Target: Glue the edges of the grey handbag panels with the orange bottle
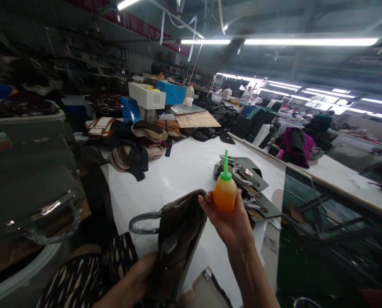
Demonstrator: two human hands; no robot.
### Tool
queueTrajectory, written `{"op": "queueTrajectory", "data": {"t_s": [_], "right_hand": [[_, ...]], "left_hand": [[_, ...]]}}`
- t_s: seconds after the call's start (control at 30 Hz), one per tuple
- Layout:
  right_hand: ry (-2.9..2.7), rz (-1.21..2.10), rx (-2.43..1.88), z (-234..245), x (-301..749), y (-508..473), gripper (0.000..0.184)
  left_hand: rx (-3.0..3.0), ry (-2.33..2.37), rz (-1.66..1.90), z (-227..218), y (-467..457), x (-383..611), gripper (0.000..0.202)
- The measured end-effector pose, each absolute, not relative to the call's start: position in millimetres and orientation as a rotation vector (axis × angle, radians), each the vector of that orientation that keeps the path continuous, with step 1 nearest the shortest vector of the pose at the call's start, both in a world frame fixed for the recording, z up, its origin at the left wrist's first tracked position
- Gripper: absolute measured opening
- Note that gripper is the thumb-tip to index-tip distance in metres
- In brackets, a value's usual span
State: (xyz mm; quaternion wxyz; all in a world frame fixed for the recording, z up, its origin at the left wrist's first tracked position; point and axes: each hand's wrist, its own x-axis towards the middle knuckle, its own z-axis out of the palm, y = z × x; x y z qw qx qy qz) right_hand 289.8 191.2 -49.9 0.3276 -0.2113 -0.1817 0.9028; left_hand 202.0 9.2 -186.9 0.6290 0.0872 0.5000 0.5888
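My right hand (225, 224) is closed around a round squeeze bottle (225, 194) of orange liquid, its green nozzle pointing up. The thumb and fingertips of that hand also reach the upper corner of a dark handbag (181, 235). The handbag stands tilted in front of me, its opening facing right and a grey wrapped handle (144, 223) sticking out to the left. At its lower left side my left hand (144, 271) grips the bag, with the fingers partly hidden by it. More grey bag pieces with wrapped handles (253, 184) lie just beyond the bottle.
A white table (178, 167) spreads ahead. Stacks of brown and black cut pieces (136, 158) sit on its far left, near a white and blue machine (147, 96). On my left, a white bin (33, 269) has grey bag panels (33, 171) over it. Other people work far back.
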Motion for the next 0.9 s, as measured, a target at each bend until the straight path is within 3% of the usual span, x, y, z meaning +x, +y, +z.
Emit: {"op": "queueTrajectory", "data": {"t_s": [0.17, 0.27, 0.37, 0.5, 0.67, 0.8, 0.9], "right_hand": [[-0.476, 2.377, -0.548, -53, 283, 184, 0.037], [-0.485, 2.382, -0.556, -53, 281, 181, 0.038], [-0.502, 2.367, -0.551, -53, 284, 181, 0.039], [-0.534, 2.327, -0.582, -51, 290, 182, 0.043], [-0.510, 2.291, -0.623, -50, 297, 181, 0.044], [-0.509, 2.242, -0.632, -51, 298, 182, 0.045], [-0.552, 2.220, -0.640, -51, 296, 180, 0.048]], "left_hand": [[0.531, 1.782, 1.265, -185, -32, 184, 0.027], [0.861, 2.187, 1.280, -158, -40, 179, 0.031], [1.617, 2.094, 1.362, -113, -21, 179, 0.034], [2.270, 1.797, 0.986, -74, 26, 177, 0.048], [2.426, 1.836, 0.651, -83, 48, 173, 0.017], [2.630, 1.818, 0.522, -93, 35, 174, 0.021], [2.637, 1.696, 0.387, -93, 13, 178, 0.012]]}}
